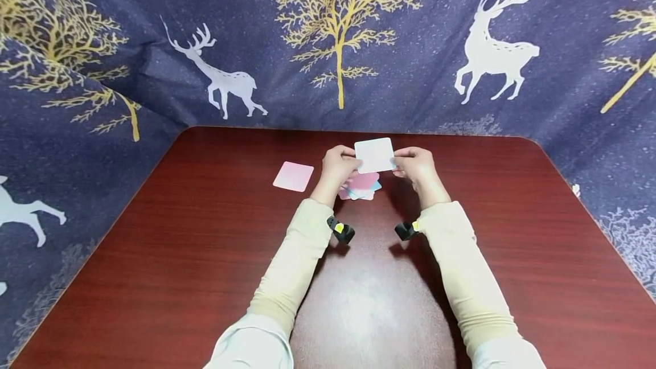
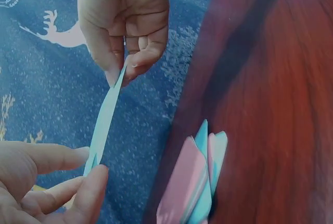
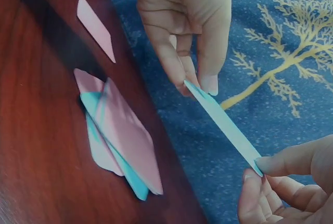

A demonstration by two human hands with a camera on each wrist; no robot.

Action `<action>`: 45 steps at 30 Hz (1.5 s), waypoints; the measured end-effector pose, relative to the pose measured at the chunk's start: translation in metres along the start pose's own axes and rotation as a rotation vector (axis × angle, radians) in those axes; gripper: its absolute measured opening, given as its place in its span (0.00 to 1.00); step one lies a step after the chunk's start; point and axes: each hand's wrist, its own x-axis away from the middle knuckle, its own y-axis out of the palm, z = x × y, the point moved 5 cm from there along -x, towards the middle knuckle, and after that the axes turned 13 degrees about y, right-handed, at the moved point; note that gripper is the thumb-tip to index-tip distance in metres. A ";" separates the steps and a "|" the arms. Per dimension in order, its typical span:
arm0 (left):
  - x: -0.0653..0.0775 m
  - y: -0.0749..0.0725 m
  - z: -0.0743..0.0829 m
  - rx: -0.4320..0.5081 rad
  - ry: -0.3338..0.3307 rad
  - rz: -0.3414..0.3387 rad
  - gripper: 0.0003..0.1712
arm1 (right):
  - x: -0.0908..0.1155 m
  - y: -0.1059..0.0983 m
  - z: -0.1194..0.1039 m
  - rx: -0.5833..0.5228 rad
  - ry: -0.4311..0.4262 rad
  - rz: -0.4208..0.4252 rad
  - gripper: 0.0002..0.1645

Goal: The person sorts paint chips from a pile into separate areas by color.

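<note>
A pale, rounded-corner card (image 1: 374, 155) is held up over the table between both hands. My left hand (image 1: 339, 167) pinches its left edge, thumb on the near face. The right hand (image 1: 417, 166) pinches the opposite edge in the same way. Seen nearly edge-on in the left wrist view, the card (image 2: 105, 121) looks light green and slightly bowed. Just below the hands lies a loose pile of pink and light-blue cards (image 3: 130, 135), fanned unevenly, partly hidden by my left hand in the head view.
A single pink card (image 1: 294, 176) lies on the table left of the pile. The reddish-brown wooden table (image 1: 205, 255) ends at a back edge just beyond the hands. Behind hangs a blue cloth (image 1: 302, 90) printed with deer and trees.
</note>
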 end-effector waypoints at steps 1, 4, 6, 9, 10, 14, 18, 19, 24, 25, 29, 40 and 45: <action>-0.001 0.002 0.003 -0.005 0.001 -0.002 0.16 | 0.001 -0.003 -0.003 -0.001 -0.006 0.008 0.18; -0.002 0.007 0.012 -0.021 0.036 0.006 0.15 | 0.003 -0.013 -0.008 -0.007 -0.024 0.022 0.18; -0.002 0.010 0.017 -0.033 0.076 0.024 0.14 | 0.005 -0.019 -0.009 -0.009 -0.026 0.029 0.18; -0.002 0.017 0.022 -0.020 0.138 0.035 0.14 | 0.008 -0.028 -0.006 -0.016 -0.018 0.034 0.18; -0.001 0.020 0.023 -0.006 0.151 0.035 0.14 | 0.008 -0.031 -0.004 -0.014 -0.013 0.036 0.18; 0.001 0.032 0.026 0.050 0.172 0.021 0.16 | 0.012 -0.042 -0.001 -0.009 -0.023 0.040 0.19; 0.000 0.043 0.027 0.014 0.198 0.013 0.17 | 0.012 -0.051 0.002 -0.012 -0.036 0.052 0.19; 0.000 0.046 0.027 0.012 0.200 0.006 0.18 | 0.012 -0.054 0.004 -0.008 -0.034 0.057 0.19; 0.001 0.060 0.023 -0.067 0.224 -0.017 0.20 | 0.007 -0.062 0.013 0.031 -0.006 0.084 0.18; 0.001 0.062 0.022 -0.095 0.236 -0.019 0.21 | 0.006 -0.064 0.015 0.047 -0.002 0.093 0.18; 0.002 0.075 0.017 -0.174 0.268 -0.026 0.24 | 0.002 -0.070 0.023 0.106 0.003 0.125 0.19; 0.008 0.101 0.009 -0.054 0.218 -0.093 0.21 | -0.006 -0.087 0.029 0.253 -0.040 0.223 0.17; 0.008 0.105 0.009 -0.064 0.197 -0.127 0.23 | -0.008 -0.090 0.032 0.349 -0.035 0.243 0.17</action>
